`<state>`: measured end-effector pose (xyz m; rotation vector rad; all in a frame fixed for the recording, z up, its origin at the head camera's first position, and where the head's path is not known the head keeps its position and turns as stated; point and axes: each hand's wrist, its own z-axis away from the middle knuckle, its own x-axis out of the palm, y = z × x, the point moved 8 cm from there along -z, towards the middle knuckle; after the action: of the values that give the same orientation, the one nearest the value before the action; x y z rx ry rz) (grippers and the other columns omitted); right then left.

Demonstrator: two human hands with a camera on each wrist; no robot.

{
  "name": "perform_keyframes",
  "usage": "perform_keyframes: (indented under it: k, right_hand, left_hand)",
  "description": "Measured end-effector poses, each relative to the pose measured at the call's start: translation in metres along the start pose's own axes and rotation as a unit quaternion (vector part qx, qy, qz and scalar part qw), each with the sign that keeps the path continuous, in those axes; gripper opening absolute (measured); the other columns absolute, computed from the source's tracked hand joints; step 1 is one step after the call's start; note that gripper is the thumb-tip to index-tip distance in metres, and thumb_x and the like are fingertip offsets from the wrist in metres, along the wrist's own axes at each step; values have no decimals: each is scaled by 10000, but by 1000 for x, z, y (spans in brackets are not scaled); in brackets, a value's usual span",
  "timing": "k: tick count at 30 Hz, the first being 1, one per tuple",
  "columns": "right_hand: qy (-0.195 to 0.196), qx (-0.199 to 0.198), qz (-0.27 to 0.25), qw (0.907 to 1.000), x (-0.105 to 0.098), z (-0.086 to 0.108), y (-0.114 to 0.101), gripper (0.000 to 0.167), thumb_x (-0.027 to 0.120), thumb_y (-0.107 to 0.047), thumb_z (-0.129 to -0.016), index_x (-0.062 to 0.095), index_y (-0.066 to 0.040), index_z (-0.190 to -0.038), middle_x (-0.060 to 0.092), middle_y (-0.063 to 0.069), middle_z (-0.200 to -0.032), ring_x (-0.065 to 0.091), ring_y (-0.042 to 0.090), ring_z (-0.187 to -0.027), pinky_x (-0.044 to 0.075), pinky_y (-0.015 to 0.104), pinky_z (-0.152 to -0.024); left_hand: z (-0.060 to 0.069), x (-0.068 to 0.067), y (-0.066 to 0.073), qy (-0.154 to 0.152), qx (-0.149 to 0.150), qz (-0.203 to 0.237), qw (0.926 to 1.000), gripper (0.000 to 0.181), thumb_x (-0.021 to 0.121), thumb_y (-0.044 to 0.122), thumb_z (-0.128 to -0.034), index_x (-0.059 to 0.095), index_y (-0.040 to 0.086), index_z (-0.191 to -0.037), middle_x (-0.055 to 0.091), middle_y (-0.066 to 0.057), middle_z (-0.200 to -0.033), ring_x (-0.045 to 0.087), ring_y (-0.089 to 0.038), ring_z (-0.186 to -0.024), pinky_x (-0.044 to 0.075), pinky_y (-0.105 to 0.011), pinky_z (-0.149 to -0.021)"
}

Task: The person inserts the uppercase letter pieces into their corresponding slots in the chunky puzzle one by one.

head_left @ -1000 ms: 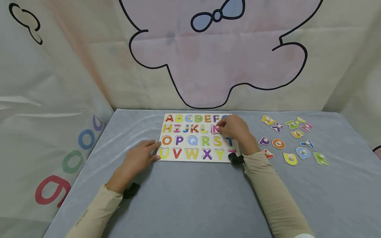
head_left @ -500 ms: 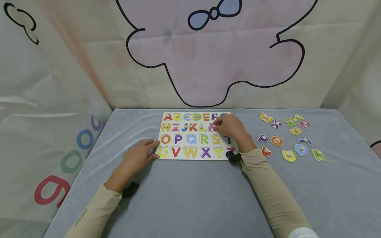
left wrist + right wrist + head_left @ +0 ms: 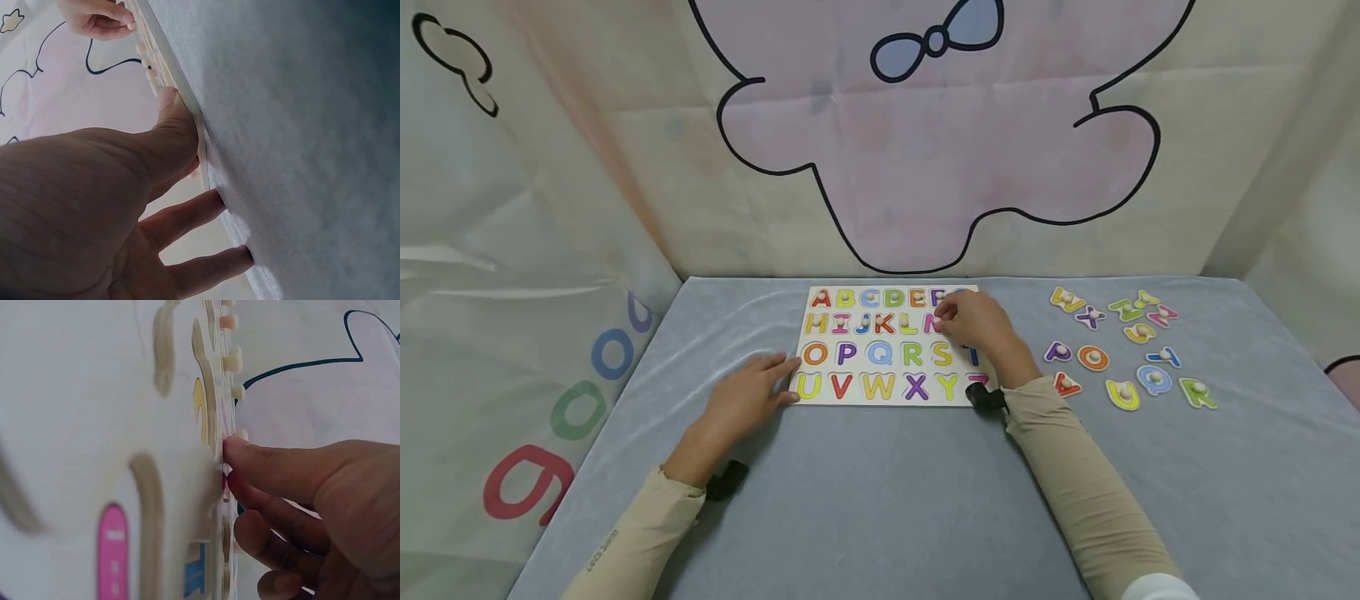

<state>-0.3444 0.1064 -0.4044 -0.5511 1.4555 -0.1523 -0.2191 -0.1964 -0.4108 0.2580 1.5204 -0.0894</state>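
Note:
The white alphabet board (image 3: 857,405) lies on the table, letters A to F and H to L showing knobs in its upper rows. My right hand (image 3: 983,325) pinches the pink M piece (image 3: 930,323) over the second row, right of L. In the right wrist view the thumb and index finger of my right hand (image 3: 294,494) meet at the pink piece, low against the board. My left hand (image 3: 741,400) touches the board's left edge near the lower corner. In the left wrist view the thumb of my left hand (image 3: 144,169) rests on the edge, other fingers spread.
Right of the board lie loose letter pieces, among them an orange O (image 3: 1093,358), a yellow U (image 3: 1122,395), a green R (image 3: 1197,392) and a yellow W (image 3: 1067,300). A printed curtain (image 3: 910,192) stands behind the grey-blue table cloth (image 3: 880,500).
The head view has shifted slightly. My right hand stays at the pink M piece with only a small movement of the fingers, and my left hand remains at the board's edge.

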Motion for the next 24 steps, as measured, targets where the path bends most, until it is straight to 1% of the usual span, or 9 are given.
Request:
perform_keyframes:
  k: [3,5,9,12,14,17,19,22,24]
  right_hand:
    - [-68,4,-179,9998,-4,2,2,245,741,-256,-895,731,-118,-1098,729,43,-990,621,207,-904,467,361,-808]
    - [-106,44,-281,9995,-12,5,7,278,729,-252,-905,718,-114,-1145,719,59,-1029,608,226,-939,466,369,-814]
    - [21,263,-437,9987,-36,15,21,320,685,-262,-940,689,-112,-1223,688,93,-1108,583,279,-1032,483,399,-816]
    - [194,481,-568,9970,-56,25,36,331,658,-280,-960,676,-118,-1248,672,110,-1154,567,311,-1091,493,429,-826]
    - [300,551,-669,9958,-68,30,48,332,649,-282,-966,672,-119,-1253,673,119,-1175,569,323,-1109,492,446,-840]
    - [489,605,-780,9939,-85,37,66,342,636,-304,-975,667,-116,-1259,669,141,-1201,578,338,-1112,486,443,-843]
    - [681,642,-865,9918,-96,42,82,350,634,-323,-977,669,-112,-1254,669,162,-1207,596,342,-1096,497,411,-803]
    - [927,883,-892,9878,-110,53,115,400,616,-384,-982,661,-101,-1261,651,198,-1230,596,356,-1081,476,355,-731]
    - [1069,1140,-882,9838,-116,62,140,436,591,-414,-988,648,-90,-1274,632,219,-1257,581,371,-1096,462,360,-727]
  left_hand:
    - [1,-2,0,38,21,31,10000,602,710,365,-906,537,164,-1446,531,-165,-1472,499,-367,-1352,482,-561,-991]
    - [1,-2,1,21,35,34,10000,600,707,362,-909,535,161,-1447,528,-167,-1474,496,-369,-1352,481,-560,-992]
    - [1,-2,1,-69,-7,15,10000,603,699,366,-915,525,163,-1455,518,-165,-1483,488,-367,-1360,481,-557,-996]
    - [2,-2,1,-82,-45,26,10000,598,697,364,-917,526,164,-1455,516,-165,-1485,483,-366,-1365,480,-557,-998]
    - [2,-2,1,-93,-61,26,9999,596,697,358,-919,525,161,-1455,516,-169,-1484,482,-367,-1363,478,-558,-998]
    - [3,-2,-1,-122,-111,53,9999,596,700,347,-921,522,158,-1457,512,-169,-1487,474,-366,-1370,474,-561,-1002]
    - [4,-2,-1,-133,-133,69,9998,597,702,340,-921,519,161,-1460,510,-169,-1488,471,-367,-1371,472,-565,-1002]
    - [3,-1,-1,-131,-113,84,9998,594,702,342,-922,519,172,-1461,511,-167,-1489,470,-370,-1373,472,-573,-996]
    - [1,-1,0,-116,-86,66,9999,595,700,352,-922,518,179,-1462,512,-166,-1488,471,-372,-1374,471,-573,-998]
